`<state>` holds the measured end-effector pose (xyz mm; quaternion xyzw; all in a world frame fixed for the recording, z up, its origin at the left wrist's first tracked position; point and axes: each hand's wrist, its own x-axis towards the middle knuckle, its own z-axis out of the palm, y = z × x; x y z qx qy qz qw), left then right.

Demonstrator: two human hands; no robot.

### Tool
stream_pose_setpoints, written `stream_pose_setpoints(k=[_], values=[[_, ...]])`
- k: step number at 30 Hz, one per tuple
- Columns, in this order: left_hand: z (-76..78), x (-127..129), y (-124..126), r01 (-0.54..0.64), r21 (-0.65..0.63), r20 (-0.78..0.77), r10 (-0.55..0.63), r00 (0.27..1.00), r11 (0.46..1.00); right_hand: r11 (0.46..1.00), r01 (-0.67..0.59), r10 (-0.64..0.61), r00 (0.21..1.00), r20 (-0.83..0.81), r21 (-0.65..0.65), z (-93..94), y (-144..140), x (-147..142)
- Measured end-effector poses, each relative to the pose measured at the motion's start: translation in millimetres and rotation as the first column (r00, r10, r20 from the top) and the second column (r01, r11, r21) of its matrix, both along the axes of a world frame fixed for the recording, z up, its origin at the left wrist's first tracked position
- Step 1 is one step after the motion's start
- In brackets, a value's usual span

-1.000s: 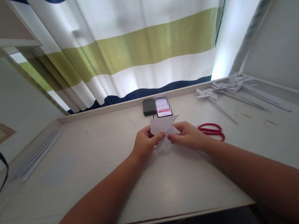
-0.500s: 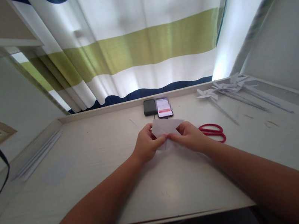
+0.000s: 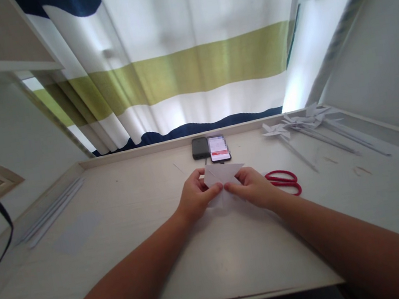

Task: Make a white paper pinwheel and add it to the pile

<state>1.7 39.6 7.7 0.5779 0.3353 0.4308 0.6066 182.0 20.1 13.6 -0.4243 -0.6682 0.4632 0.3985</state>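
Note:
A folded piece of white paper point(image 3: 222, 172) with pointed corners is held just above the desk, near its middle. My left hand point(image 3: 196, 195) pinches its left side, thumb on the near face and fingers behind. On the other side my right hand point(image 3: 254, 186) grips it the same way, its thumb tip close to the left thumb. Both hands hide parts of the paper's sides. Red-handled scissors point(image 3: 283, 177) lie right beside my right hand, their blades hidden behind the hand and wrist.
A phone point(image 3: 219, 147) with a lit screen and a dark box-shaped device point(image 3: 200, 148) lie beyond my hands. Paper pinwheels point(image 3: 278, 130) on sticks rest at the back right. Rolled paper sticks point(image 3: 56, 212) and a flat paper sheet point(image 3: 76, 233) are at left on the desk point(image 3: 195, 266).
The camera view has tilted slightly, so everything sits a little lower. My thumbs have shifted slightly on the paper, which both hands still hold.

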Motion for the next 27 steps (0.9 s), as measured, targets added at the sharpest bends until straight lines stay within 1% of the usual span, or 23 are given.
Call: stream_pose_setpoints(k=[5, 7, 9, 12, 14, 17, 23, 27], values=[[-0.5, -0.7, -0.3, -0.003, 0.037, -0.050, 0.005, 0.999, 0.999, 0.999, -0.001, -0.001, 0.998, -0.070, -0.037, -0.2, 0.3, -1.8], [-1.7, -0.7, -0.4, -0.008, 0.090, -0.070, 0.015, 0.997, 0.996, 0.999, -0.007, 0.004, 0.998, -0.070, -0.039, -1.2, 1.0, -2.1], [-2.4, -0.7, -0.9, -0.042, 0.185, -0.092, 0.060, 0.994, 0.982, 0.999, -0.008, 0.006, 0.999, -0.051, -0.041, -2.3, 1.6, -1.9], [-2.0, -1.6, -1.6, -0.105, 0.332, -0.164, 0.167, 0.972, 0.937, 0.998, 0.008, -0.009, 1.000, -0.018, -0.064, -2.9, 2.0, -1.2], [-1.1, -2.9, -1.7, -0.133, 0.404, -0.218, 0.237, 0.947, 0.905, 0.997, 0.016, -0.017, 1.000, -0.012, -0.077, -2.6, 1.9, -0.9], [0.1, -5.0, -1.4, -0.165, 0.490, -0.255, 0.321, 0.912, 0.856, 0.997, 0.010, -0.011, 1.000, -0.019, -0.077, -1.6, 1.9, -0.7], [2.4, -6.6, -0.6, -0.147, 0.598, -0.304, 0.392, 0.868, 0.788, 0.995, 0.041, -0.040, 0.999, 0.021, -0.086, -2.4, 2.7, -0.1], [6.1, -7.2, -1.7, -0.111, 0.672, -0.341, 0.438, 0.831, 0.733, 0.996, 0.037, -0.034, 0.999, 0.036, -0.086, -4.1, 3.1, 0.3]])
